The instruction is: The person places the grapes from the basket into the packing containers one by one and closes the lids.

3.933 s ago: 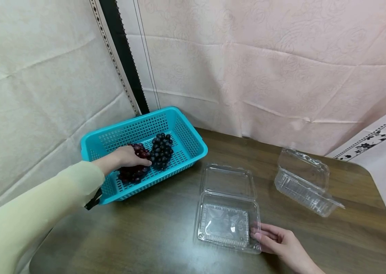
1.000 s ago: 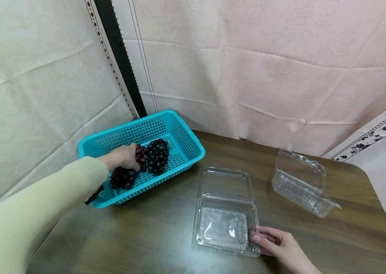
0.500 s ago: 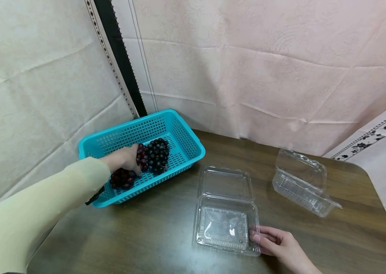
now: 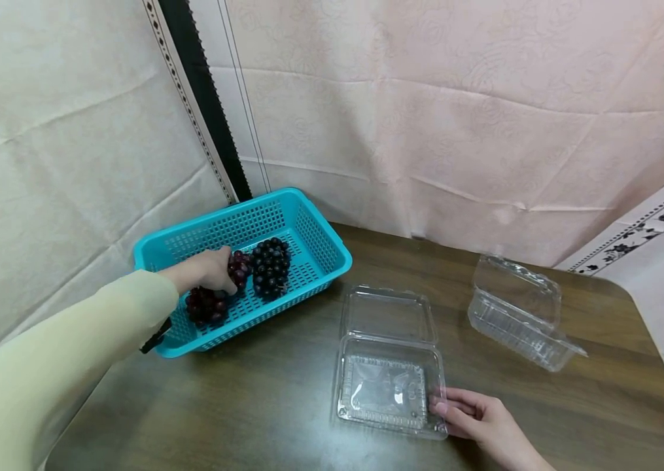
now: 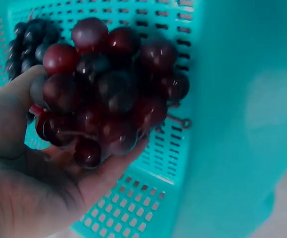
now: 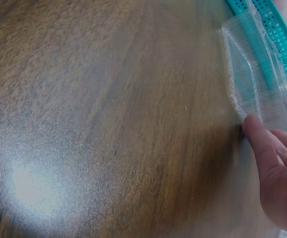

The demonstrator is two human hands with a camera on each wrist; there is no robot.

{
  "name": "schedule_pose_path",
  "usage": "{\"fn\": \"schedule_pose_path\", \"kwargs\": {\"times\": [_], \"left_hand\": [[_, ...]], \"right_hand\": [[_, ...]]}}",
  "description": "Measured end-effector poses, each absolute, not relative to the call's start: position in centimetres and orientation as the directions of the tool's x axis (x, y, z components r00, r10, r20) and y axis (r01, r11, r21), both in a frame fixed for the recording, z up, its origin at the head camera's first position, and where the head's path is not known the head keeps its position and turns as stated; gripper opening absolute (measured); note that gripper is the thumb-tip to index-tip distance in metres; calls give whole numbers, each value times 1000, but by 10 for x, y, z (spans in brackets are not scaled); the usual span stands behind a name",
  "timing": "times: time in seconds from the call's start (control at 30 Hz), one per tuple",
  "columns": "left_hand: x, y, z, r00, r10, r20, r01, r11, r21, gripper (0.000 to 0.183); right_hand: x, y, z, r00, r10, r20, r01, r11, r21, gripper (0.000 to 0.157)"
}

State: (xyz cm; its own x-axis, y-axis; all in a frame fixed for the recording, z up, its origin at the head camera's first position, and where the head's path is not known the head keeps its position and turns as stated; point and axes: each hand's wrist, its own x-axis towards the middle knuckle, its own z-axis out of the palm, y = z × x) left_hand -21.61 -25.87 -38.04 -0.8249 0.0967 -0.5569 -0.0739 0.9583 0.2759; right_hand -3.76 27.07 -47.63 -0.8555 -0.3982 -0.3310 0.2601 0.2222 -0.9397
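My left hand (image 4: 209, 269) is inside the blue-green basket (image 4: 315, 232), gripping a bunch of red grapes (image 4: 207, 306). In the left wrist view, thumb and fingers curl around the red grapes (image 5: 116, 91) from the side and below, and a bare stem end sticks out. A bunch of black grapes (image 4: 271, 268) lies beside it in the basket. At the front of the table, my right hand (image 4: 485, 418) pinches the right rim of an opened clear plastic clamshell box (image 4: 387, 392). The right wrist view shows the thumb and fingers on the box's edge (image 6: 243, 69).
A second clear clamshell box (image 4: 514, 327), narrower and with its lid up, stands at the back right of the brown wooden table (image 4: 237, 405). Pale cloth (image 4: 455, 131) hangs behind the table and on its left, close to the basket.
The left hand has shifted from the top of the red grapes to their side, then slightly left with the bunch. The right hand stays at the box; the head view has moved slightly.
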Motion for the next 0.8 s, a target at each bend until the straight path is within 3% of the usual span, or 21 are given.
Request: {"fn": "schedule_pose_path", "kwargs": {"times": [0.27,0.8], "left_hand": [[-218,-276,-369,-802,113,-587,-171,898,406,78],[-225,-274,-313,-821,167,-546,-168,843,510,75]], "right_hand": [[-37,273,-479,-855,-418,-307,242,201,-949,50],[-33,266,-472,-865,-360,-351,282,231,-931,53]]}}
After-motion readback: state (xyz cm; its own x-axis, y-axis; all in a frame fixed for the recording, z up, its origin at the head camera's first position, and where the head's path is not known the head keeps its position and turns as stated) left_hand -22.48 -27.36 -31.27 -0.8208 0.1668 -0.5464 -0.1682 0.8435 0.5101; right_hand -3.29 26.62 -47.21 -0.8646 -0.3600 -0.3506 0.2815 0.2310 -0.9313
